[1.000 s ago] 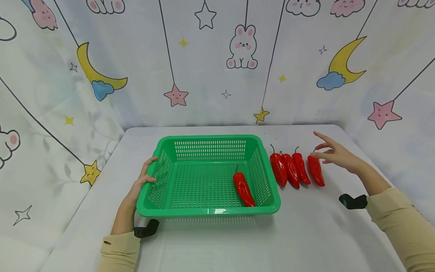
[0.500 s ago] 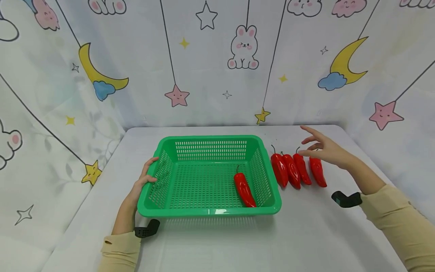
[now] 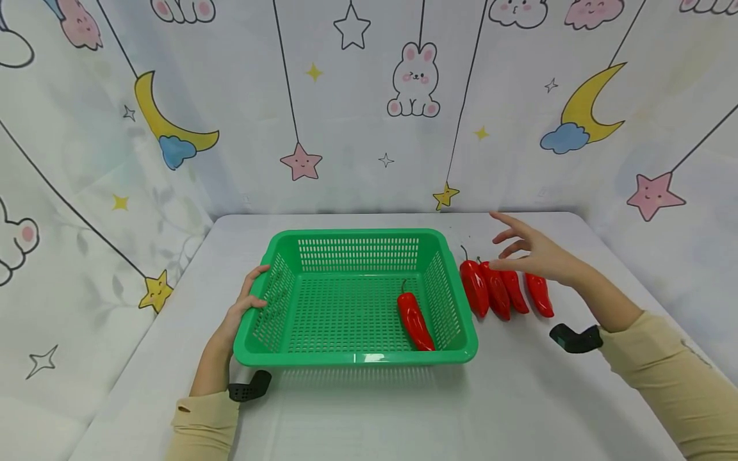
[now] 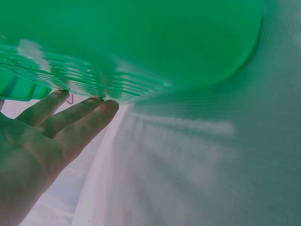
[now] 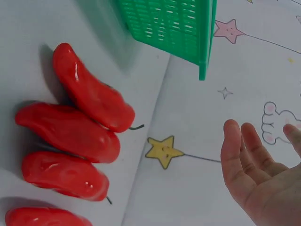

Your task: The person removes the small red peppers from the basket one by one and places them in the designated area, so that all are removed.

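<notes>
A green plastic basket [image 3: 354, 314] with slotted walls stands on the white table. One red chili pepper [image 3: 415, 321] lies inside it, toward the right. My left hand [image 3: 236, 314] holds the basket's left rim, thumb over the edge; in the left wrist view its fingers [image 4: 89, 125] rest against the outer wall. Several more red peppers [image 5: 70, 132] lie in a row just right of the basket. Above their stem ends hovers my right hand [image 3: 536, 253], fingers spread and nothing in them. It partly covers the tops of some peppers in the head view.
The white table [image 3: 346, 416] extends in front of the basket. A patterned cloth backdrop [image 3: 357, 115] with moons, stars and a rabbit hangs behind and at both sides. A black wrist camera [image 3: 576, 338] sits on the right forearm, another [image 3: 250, 386] on the left.
My right hand has moved left over the row, from the rightmost pepper to above the ones nearer the basket. The left hand, basket and peppers have stayed put.
</notes>
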A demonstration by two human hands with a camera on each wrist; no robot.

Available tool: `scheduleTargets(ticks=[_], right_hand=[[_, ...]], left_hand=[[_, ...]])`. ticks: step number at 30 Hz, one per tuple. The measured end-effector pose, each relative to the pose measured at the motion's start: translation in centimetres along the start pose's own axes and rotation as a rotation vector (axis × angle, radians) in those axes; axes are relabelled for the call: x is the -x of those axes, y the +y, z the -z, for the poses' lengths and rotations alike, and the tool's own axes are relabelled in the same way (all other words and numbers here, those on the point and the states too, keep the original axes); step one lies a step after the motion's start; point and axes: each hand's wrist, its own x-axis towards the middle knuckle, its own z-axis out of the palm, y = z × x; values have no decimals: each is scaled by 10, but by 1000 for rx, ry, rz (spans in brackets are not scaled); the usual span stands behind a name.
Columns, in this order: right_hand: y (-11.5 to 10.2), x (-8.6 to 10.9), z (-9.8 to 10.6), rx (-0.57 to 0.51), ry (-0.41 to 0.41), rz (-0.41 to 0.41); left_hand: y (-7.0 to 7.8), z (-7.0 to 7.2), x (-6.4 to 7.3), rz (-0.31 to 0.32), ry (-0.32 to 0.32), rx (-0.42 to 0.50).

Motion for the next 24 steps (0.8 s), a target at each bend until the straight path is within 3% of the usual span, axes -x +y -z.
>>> scheduleTargets(ticks=[24], right_hand=[[-35,-13,-28,4,-42,97]], left_hand=[[0,1,0,2,0,6]])
